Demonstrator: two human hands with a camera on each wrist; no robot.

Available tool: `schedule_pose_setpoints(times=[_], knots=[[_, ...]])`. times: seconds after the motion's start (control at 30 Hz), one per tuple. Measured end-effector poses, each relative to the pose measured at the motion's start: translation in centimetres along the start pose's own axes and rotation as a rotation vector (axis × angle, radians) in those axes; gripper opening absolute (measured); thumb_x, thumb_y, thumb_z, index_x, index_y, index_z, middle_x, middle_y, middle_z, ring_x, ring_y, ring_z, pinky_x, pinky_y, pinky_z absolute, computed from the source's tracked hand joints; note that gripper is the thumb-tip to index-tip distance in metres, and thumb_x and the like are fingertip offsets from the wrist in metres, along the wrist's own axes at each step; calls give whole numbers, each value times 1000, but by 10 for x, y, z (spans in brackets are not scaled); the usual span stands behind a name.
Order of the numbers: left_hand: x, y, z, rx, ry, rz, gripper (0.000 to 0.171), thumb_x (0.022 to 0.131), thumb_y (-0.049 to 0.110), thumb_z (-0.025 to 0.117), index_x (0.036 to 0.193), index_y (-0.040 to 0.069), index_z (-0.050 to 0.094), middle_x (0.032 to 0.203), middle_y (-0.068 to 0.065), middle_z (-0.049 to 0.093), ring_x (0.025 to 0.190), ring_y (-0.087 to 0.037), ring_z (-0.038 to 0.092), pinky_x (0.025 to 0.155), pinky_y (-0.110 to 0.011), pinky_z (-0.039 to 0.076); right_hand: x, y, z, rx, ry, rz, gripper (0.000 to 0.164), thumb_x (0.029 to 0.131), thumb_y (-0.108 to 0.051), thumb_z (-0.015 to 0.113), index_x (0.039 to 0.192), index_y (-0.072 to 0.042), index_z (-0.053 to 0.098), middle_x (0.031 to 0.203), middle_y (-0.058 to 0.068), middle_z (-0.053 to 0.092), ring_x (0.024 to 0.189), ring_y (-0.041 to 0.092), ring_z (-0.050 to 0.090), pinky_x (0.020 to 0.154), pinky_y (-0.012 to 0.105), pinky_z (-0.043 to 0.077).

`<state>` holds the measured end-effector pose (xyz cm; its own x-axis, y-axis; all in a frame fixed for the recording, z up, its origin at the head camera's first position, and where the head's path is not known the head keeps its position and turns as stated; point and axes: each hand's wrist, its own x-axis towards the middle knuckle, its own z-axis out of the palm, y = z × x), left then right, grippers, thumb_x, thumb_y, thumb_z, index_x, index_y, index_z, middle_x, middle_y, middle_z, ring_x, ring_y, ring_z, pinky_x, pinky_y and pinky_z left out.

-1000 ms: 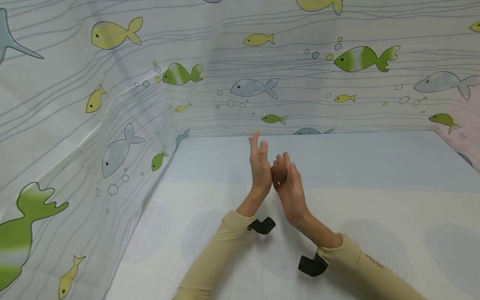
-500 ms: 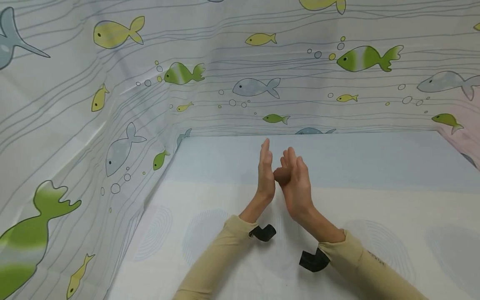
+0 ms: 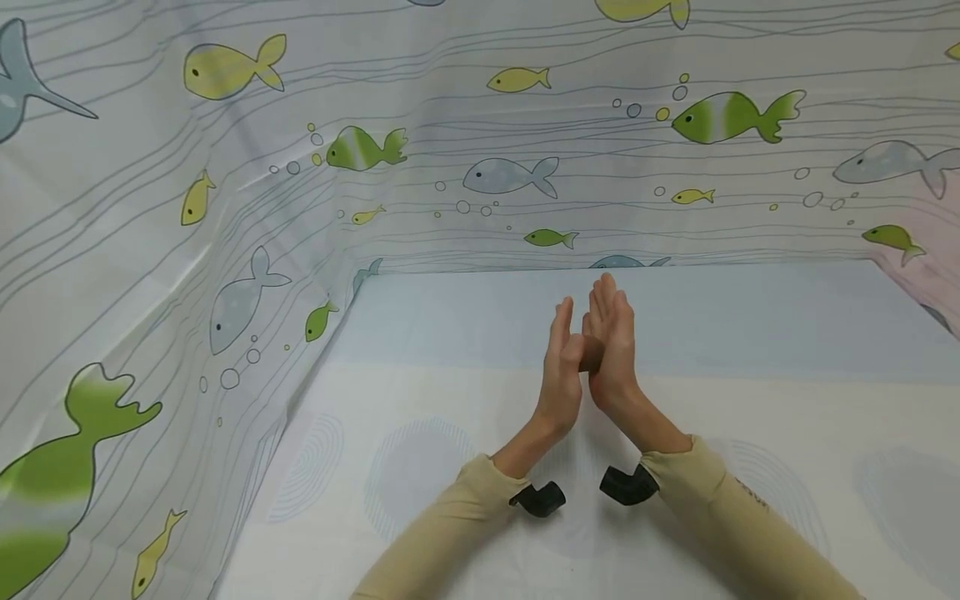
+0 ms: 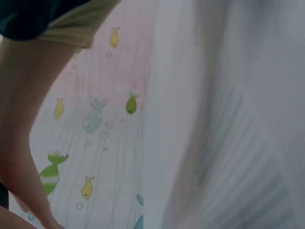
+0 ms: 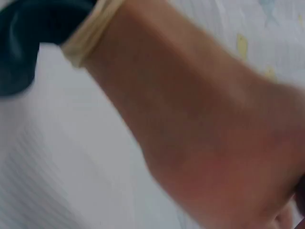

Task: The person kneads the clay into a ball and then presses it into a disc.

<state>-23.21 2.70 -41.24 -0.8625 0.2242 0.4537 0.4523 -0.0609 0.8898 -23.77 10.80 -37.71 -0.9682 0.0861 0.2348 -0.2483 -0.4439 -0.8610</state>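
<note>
A brown, rounded lump that looks like clay [image 3: 591, 353] sits between the two palms in the head view. My left hand [image 3: 562, 379] touches it from the left, fingers mostly straight and pointing up and away. From the other side my right hand [image 3: 618, 354] presses against it with extended fingers. Both hands are raised above the table, and the palms partly hide the lump. In the right wrist view the blurred right hand [image 5: 228, 167] fills much of the frame, with a dark edge at the far right. The left wrist view shows mainly a bare wrist and a sleeve.
A table [image 3: 450, 392] with a white and pale blue cover lies below the hands. Fish-patterned curtains [image 3: 450, 125] hang behind it and along the left. Black curved wrist pieces [image 3: 628, 485] stick out at both tan sleeves [image 3: 450, 533].
Both hands have shifted right with the lump between them. The left hand has slid back toward the body and the right hand forward, after the opposite shift half a second ago.
</note>
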Motion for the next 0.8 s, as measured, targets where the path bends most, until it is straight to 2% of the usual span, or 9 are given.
schedule_pose_setpoints(times=[0.2,0.23,0.33,0.5,0.6,0.63,0.67,0.73,0.8], knots=[[-7,21,6,8,-72,59,81,99,65,22,160,13,9,164,1,18,152,-14,-5,122,-44,14,13,9,-14,52,15,7,70,104,-50,22,160,-19,-4,167,-3,-6,153,12,-6,122,29,-3],[-8,24,7,20,-75,67,81,98,65,22,160,14,9,166,6,7,153,-14,-5,122,-44,15,13,10,-15,65,14,10,70,104,-50,22,160,-19,-4,167,-2,-7,153,13,-7,122,30,-3],[-6,29,8,49,-44,95,79,99,64,21,160,13,12,165,7,9,153,-17,-4,122,-45,15,11,13,-13,88,8,14,71,103,-51,24,160,-19,-3,167,-1,-6,153,14,-6,123,31,-2],[1,26,5,51,42,84,77,101,60,25,159,10,18,164,6,15,152,-11,1,121,-39,19,-1,14,-5,86,-25,9,71,103,-52,24,161,-18,1,167,-2,-1,153,13,0,123,34,2],[8,23,1,39,86,77,73,101,55,30,158,9,21,164,3,16,152,-10,2,122,-38,15,-11,17,1,47,-66,-13,69,104,-52,23,161,-16,5,166,-8,9,153,13,6,122,30,9],[11,23,-1,38,100,81,72,101,53,31,158,9,21,164,0,17,152,-11,3,122,-38,14,-16,19,3,27,-72,-22,70,104,-52,23,160,-13,12,161,-9,25,151,13,18,120,29,17],[15,22,-4,37,118,88,70,101,50,32,158,9,22,161,-6,28,152,-12,3,122,-39,12,-20,21,5,3,-86,-31,70,104,-53,23,158,-9,21,153,-9,38,145,12,29,117,28,24],[22,23,-9,36,149,91,70,100,47,34,157,9,22,160,-8,29,152,-10,3,123,-40,7,-28,24,8,-49,-132,-25,70,105,-53,20,158,-7,22,146,-15,42,141,7,33,115,28,27],[29,24,-14,41,176,90,71,99,47,35,157,8,23,160,-8,29,152,-10,2,123,-41,6,-35,27,10,-80,-173,-23,71,105,-53,17,158,-5,19,149,-13,40,141,5,31,117,33,24]])
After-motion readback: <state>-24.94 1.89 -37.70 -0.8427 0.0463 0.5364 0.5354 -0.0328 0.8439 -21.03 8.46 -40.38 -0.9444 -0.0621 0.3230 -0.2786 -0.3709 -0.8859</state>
